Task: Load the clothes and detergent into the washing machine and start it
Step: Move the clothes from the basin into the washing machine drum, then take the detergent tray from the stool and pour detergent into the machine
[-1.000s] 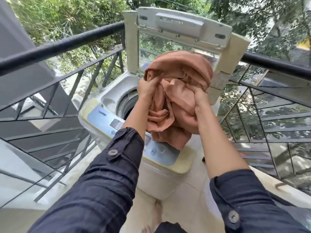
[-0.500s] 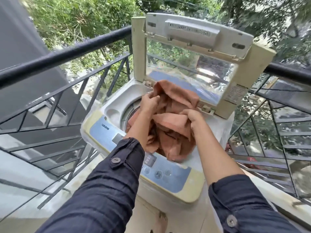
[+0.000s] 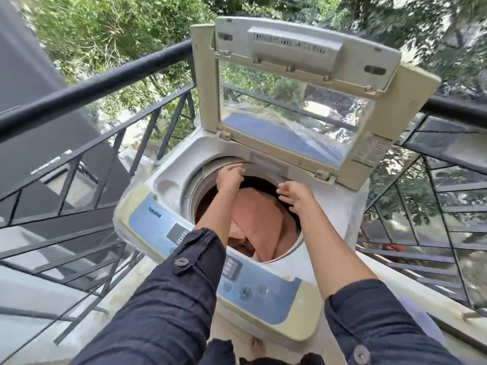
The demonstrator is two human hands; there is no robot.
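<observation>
A white top-loading washing machine [image 3: 168,164] stands in front of me with its lid [image 3: 297,83] raised upright. An orange-brown cloth [image 3: 259,217] lies loose inside the drum. My left hand [image 3: 229,177] hovers over the far rim of the drum opening, fingers relaxed and holding nothing. My right hand [image 3: 293,194] is above the cloth at the drum's right side, fingers spread and empty. The blue control panel [image 3: 158,227] runs along the machine's near edge, under my forearms. No detergent is in view.
A black metal balcony railing [image 3: 105,83] wraps around behind and to both sides of the machine, close to it. Trees fill the background. A grey building wall [image 3: 23,75] is at the left. Pale floor tiles [image 3: 126,291] lie beside the machine's base.
Both hands carried the orange-brown cloth down from in front of the lid into the drum and let go of it. The view has moved closer to the machine.
</observation>
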